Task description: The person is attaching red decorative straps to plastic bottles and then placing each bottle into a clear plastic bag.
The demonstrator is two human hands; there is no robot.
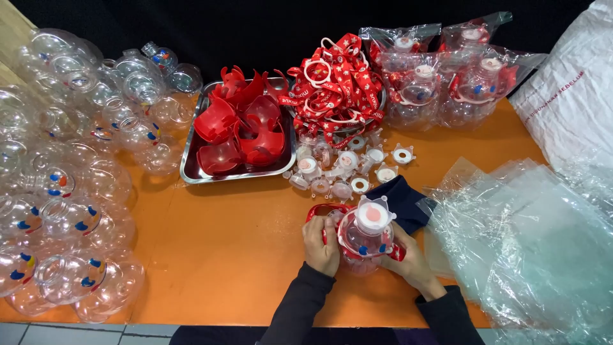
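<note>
Left hand (321, 246), right hand (408, 259) cupping clear bottle (365, 239), fingers seemingly curled

Orange table (230, 243), red star-patterned straps (335, 86), clear bottles (57, 211).

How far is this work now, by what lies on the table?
Done: several bagged bottles lie at the back. In hand: the left hand and right hand hold one clear bottle with cap and red strap. Left: many bare bottles, red holders, straps, caps, empty bags.
</note>
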